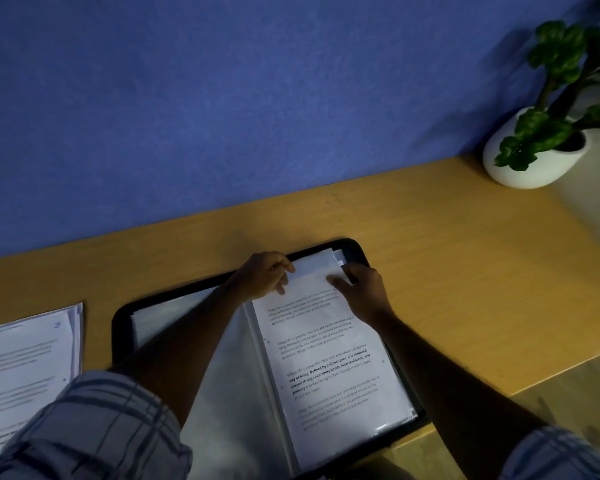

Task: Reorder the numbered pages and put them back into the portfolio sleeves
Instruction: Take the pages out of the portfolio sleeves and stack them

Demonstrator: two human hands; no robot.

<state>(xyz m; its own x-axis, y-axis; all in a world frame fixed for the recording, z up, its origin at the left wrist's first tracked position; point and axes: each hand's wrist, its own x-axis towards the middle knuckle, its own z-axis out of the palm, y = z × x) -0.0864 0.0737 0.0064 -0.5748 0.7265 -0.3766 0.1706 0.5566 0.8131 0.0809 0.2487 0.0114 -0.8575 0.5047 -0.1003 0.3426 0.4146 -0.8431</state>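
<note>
A black portfolio [118, 327] lies open on the wooden desk, its clear sleeves spread left and right. A printed page [329, 362] lies in or on the right-hand sleeve; which one I cannot tell. My left hand [264, 275] pinches the top left edge of that page or sleeve. My right hand [361, 289] rests on the top right part of the page, fingers pointing left, thumb near the sleeve's upper corner. A stack of loose printed pages [25, 362] lies on the desk left of the portfolio; the top one bears a handwritten number at its corner.
A blue wall [222, 98] rises straight behind the desk [465, 271]. A white pot with a green plant [534, 150] stands at the far right corner. The desk's right edge drops off to a pale floor at lower right.
</note>
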